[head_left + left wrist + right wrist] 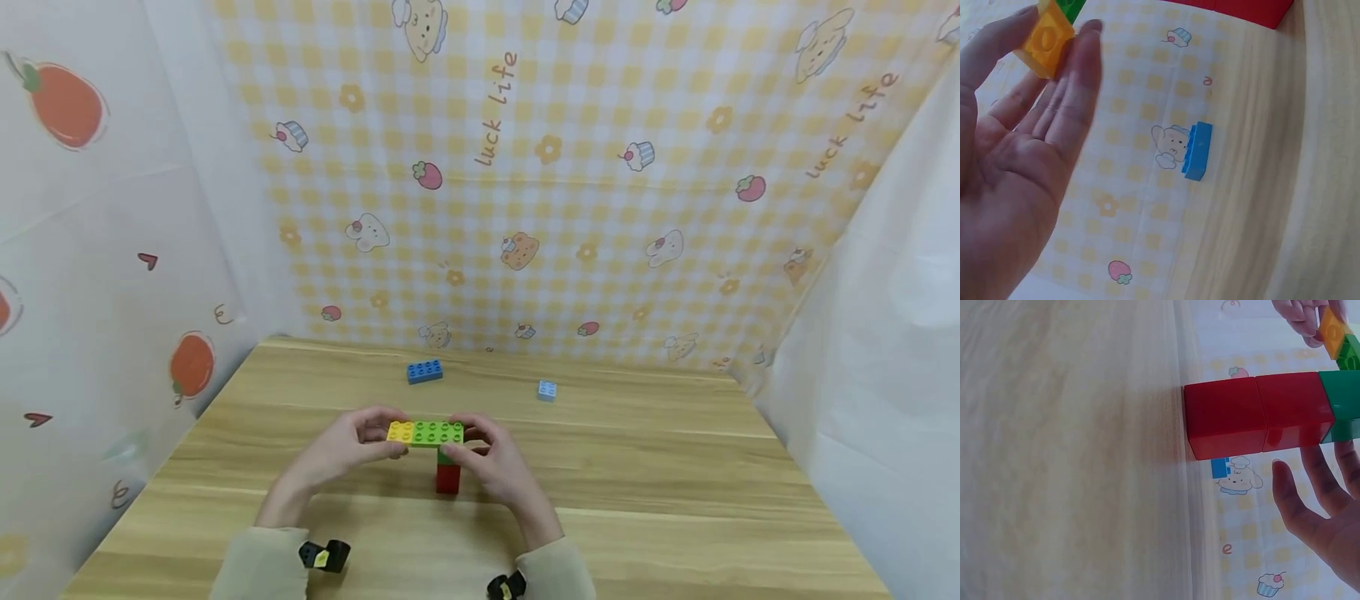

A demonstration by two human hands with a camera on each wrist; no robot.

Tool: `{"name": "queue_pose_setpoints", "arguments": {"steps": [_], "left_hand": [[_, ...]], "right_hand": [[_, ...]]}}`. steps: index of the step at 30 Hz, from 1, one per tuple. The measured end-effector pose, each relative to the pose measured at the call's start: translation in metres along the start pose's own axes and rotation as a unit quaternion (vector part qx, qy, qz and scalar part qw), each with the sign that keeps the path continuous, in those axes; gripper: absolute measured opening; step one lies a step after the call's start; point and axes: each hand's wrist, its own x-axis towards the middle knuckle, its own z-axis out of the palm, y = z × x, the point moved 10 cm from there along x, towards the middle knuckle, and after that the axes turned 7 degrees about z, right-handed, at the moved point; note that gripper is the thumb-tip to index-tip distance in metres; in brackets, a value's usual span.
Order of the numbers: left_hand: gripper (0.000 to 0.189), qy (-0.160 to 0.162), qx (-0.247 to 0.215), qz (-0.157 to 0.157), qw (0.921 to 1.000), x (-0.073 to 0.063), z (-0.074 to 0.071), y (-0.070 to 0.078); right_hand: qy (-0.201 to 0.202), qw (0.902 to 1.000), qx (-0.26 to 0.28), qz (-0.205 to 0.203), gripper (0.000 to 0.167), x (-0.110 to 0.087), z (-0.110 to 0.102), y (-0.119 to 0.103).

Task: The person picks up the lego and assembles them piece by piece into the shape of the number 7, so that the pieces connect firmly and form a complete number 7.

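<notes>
A small block tower stands on the table: two red blocks [1225, 419] at the bottom, a darker green block [1344, 394] above them, and a long lime-green brick [438, 433] across the top, reaching out to the left. At that brick's left end is a yellow block [400, 431], its hollow underside showing in the left wrist view. My left hand [345, 446] pinches the yellow block between thumb and fingers. My right hand [495, 458] grips the lime-green brick's right end, thumb in front near the darker green block, fingers behind.
Toward the back of the wooden table [660, 467] lie a blue brick [425, 372] and, farther right, a small light-blue block [547, 391]. A checked cloth [555, 200] hangs behind the table, with white printed cloth [112, 225] at the left side.
</notes>
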Motion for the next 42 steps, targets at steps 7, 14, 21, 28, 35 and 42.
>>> {"name": "queue_pose_setpoints", "arguments": {"steps": [7,14,21,28,35,42], "left_hand": [[0.046,0.018,-0.039,0.027,0.9987,0.003,0.002,-0.001],[0.049,0.027,-0.069,0.028,0.9969,0.005,0.005,-0.004],[0.051,0.037,-0.071,0.001,0.9968,0.008,0.009,-0.010],[0.053,0.053,-0.066,-0.015,0.9963,0.009,0.009,-0.016],[0.051,0.059,-0.063,-0.007,0.9962,0.011,0.015,-0.015],[0.051,0.068,-0.081,-0.010,0.9943,0.011,0.018,-0.018]], "right_hand": [[-0.005,0.9999,-0.009,-0.007,0.031,-0.012,0.000,-0.032],[-0.001,1.0000,-0.009,-0.002,0.032,-0.012,0.000,-0.032],[-0.005,1.0000,-0.005,0.000,0.032,-0.011,-0.001,-0.032],[-0.009,0.9999,-0.009,-0.004,0.032,-0.009,-0.001,-0.030],[-0.004,1.0000,0.002,-0.007,0.033,0.001,-0.002,-0.006],[-0.007,0.9998,-0.002,-0.019,0.033,0.005,-0.001,0.004]]}}
